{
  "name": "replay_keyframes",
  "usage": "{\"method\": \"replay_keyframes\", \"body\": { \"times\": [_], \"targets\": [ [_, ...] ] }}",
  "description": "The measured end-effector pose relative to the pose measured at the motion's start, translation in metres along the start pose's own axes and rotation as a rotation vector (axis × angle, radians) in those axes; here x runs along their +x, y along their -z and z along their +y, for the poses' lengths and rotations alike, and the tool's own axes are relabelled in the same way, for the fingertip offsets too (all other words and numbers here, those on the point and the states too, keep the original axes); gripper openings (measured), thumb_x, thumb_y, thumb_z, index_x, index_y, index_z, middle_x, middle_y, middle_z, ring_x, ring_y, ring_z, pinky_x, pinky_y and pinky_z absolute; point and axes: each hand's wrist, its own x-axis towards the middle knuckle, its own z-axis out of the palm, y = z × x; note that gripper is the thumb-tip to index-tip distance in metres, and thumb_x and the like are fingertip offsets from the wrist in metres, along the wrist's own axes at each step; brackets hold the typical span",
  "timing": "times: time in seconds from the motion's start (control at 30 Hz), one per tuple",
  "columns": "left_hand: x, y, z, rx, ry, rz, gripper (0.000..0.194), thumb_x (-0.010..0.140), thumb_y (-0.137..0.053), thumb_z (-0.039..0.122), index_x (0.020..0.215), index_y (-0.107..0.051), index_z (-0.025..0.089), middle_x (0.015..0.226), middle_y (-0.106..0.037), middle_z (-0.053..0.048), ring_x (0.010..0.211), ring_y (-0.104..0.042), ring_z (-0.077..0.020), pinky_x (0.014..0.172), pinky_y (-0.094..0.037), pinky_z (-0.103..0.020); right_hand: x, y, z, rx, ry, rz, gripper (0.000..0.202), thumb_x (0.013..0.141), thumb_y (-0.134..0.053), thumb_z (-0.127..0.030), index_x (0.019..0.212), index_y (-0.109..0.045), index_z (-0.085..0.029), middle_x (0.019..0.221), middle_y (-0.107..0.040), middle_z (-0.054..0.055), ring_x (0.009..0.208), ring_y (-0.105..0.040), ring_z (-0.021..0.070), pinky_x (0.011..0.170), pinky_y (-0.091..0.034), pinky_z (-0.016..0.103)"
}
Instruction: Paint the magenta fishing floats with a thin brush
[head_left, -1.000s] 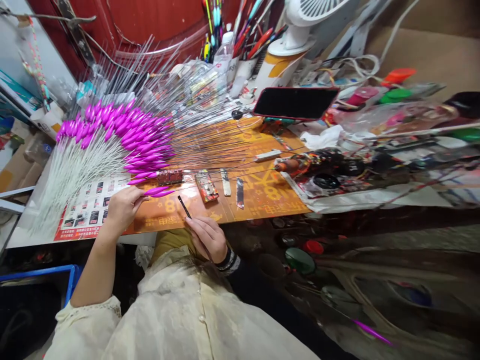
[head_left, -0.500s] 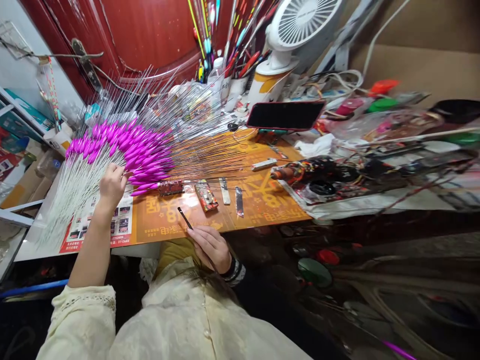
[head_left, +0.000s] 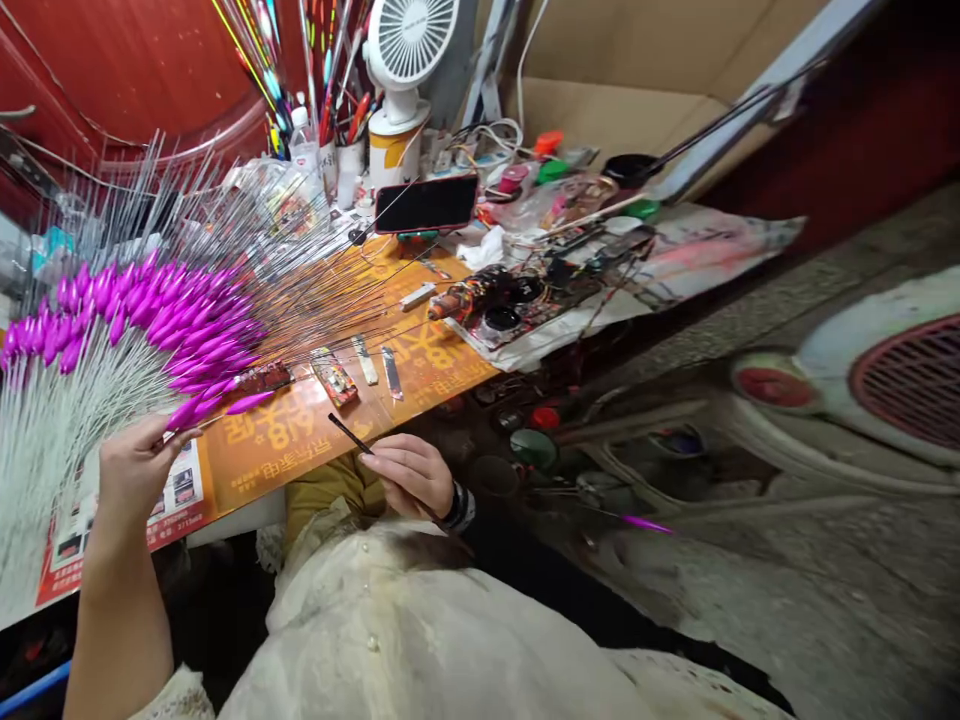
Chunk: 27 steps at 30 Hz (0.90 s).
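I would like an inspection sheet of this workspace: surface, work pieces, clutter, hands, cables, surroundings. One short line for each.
Surface: orange printed sheet, beside a red-and-white leaflet.
Work pieces: dense bunch of magenta pieces with thin stems.
Clutter: phone, bottle and fan behind; mixed items crowd the right side.
Hands: left hand pinches at least one stemmed magenta piece, exact count unclear; right hand holds a thin dark brush.
Cables: white cable looped right of the fan; ends unclear.
Surroundings: red panel behind; separate magenta item off the work surface, lower right.
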Motion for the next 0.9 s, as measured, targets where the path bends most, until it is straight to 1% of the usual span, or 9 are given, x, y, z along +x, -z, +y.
{"method": "replay_keyframes", "body": {
  "times": [0.07,0.13,0.23,0.3,0.43,0.57,0.7,0.8,0.9],
  "targets": [
    [-0.008,-0.003,0.001,-0.003,0.018,-0.050,0.030,0.088,-0.067,0.049,0.082,-0.078,0.022,0.063,-0.060,0.001,0.058,-0.049,-0.0127,0.059,-0.037,-0.027,-0.001,0.011,0.008,-0.032,0.000,0.032,0.046,0.096,-0.052,-0.015,0.142,-0.058,-0.016,0.093,-0.078,0.009,0.084,-0.074,0.0205,0.072,-0.066,0.035],
    [-0.013,-0.006,-0.002,0.016,0.046,-0.075,0.033,0.088,-0.065,0.052,0.080,-0.078,0.023,0.065,-0.063,0.000,0.058,-0.051,-0.0129,0.058,-0.036,-0.027,0.000,0.020,0.017,-0.072,-0.013,0.058,0.048,0.095,-0.052,-0.012,0.142,-0.058,-0.017,0.093,-0.078,0.009,0.083,-0.074,0.0200,0.072,-0.065,0.035],
    [-0.017,-0.009,-0.005,0.057,0.094,-0.112,0.031,0.089,-0.063,0.050,0.083,-0.079,0.024,0.071,-0.068,0.000,0.061,-0.054,-0.0135,0.059,-0.037,-0.026,0.004,0.029,0.031,-0.141,-0.042,0.070,0.050,0.093,-0.053,-0.009,0.142,-0.058,-0.019,0.096,-0.078,0.009,0.085,-0.074,0.0206,0.073,-0.064,0.036],
    [-0.018,-0.009,-0.007,0.066,0.118,-0.132,0.028,0.089,-0.063,0.048,0.086,-0.079,0.025,0.074,-0.069,0.000,0.062,-0.055,-0.0140,0.059,-0.037,-0.026,0.007,0.032,0.042,-0.200,-0.093,0.072,0.047,0.095,-0.052,-0.011,0.140,-0.059,-0.021,0.099,-0.078,0.009,0.088,-0.074,0.0209,0.076,-0.064,0.037],
    [-0.020,-0.009,-0.010,0.101,0.129,-0.118,0.026,0.090,-0.063,0.047,0.088,-0.079,0.027,0.077,-0.070,0.000,0.066,-0.057,-0.0147,0.061,-0.036,-0.026,0.016,0.031,0.065,-0.329,-0.246,0.056,0.037,0.101,-0.047,-0.018,0.134,-0.064,-0.021,0.105,-0.079,0.010,0.096,-0.076,0.0213,0.088,-0.063,0.039],
    [-0.020,-0.011,-0.011,0.098,0.138,-0.138,0.026,0.089,-0.063,0.047,0.088,-0.079,0.027,0.073,-0.067,0.001,0.065,-0.057,-0.0145,0.060,-0.036,-0.026,0.023,0.025,0.082,-0.374,-0.353,0.018,0.041,0.104,-0.043,-0.021,0.142,-0.059,-0.017,0.124,-0.074,0.014,0.113,-0.073,0.0233,0.100,-0.060,0.040],
    [-0.020,-0.012,-0.014,0.095,0.138,-0.150,0.029,0.090,-0.060,0.050,0.085,-0.078,0.026,0.067,-0.063,0.002,0.062,-0.054,-0.0136,0.058,-0.036,-0.026,0.026,0.021,0.088,-0.399,-0.418,-0.017,0.048,0.105,-0.042,-0.021,0.152,-0.048,-0.016,0.139,-0.067,0.015,0.127,-0.067,0.0242,0.109,-0.056,0.040],
    [-0.020,-0.014,-0.018,0.113,0.158,-0.152,0.033,0.090,-0.059,0.052,0.085,-0.078,0.026,0.066,-0.063,0.002,0.058,-0.052,-0.0123,0.056,-0.035,-0.026,0.026,0.020,0.090,-0.417,-0.433,-0.044,0.050,0.105,-0.041,-0.020,0.154,-0.045,-0.015,0.142,-0.064,0.015,0.132,-0.063,0.0239,0.112,-0.054,0.040],
    [-0.021,-0.015,-0.021,0.130,0.186,-0.166,0.035,0.089,-0.058,0.054,0.086,-0.077,0.025,0.067,-0.063,0.002,0.060,-0.055,-0.0131,0.055,-0.034,-0.026,0.026,0.021,0.091,-0.422,-0.433,-0.052,0.051,0.105,-0.041,-0.020,0.156,-0.042,-0.015,0.144,-0.063,0.015,0.135,-0.061,0.0237,0.114,-0.053,0.040]
  ]
}}
